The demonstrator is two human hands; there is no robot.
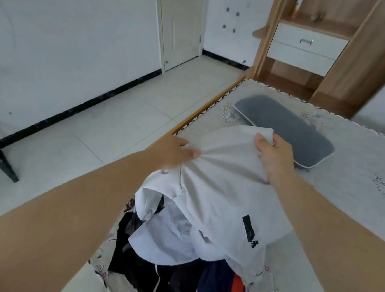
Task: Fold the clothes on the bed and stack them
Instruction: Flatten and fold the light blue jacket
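Left hand (174, 152) pinched a bunched fold of the pale grey fabric garment with a black zip pocket (220, 189), fingers curled into the cloth near the bed's left edge. Garment hung lifted off the mixed pile of white, black, navy and orange clothes (170, 253), lower half draped over it. Right hand (274, 155) gripped the garment's far edge, thumb on top, just in front of the dark grey rectangular pillow with white trim (286, 129) on the patterned light bedspread (357, 157). Risk: white piece underneath looked tangled in the hem, likely to drag along and slide off the wooden bed rail (203, 112) onto the floor. No folded stack visible yet.
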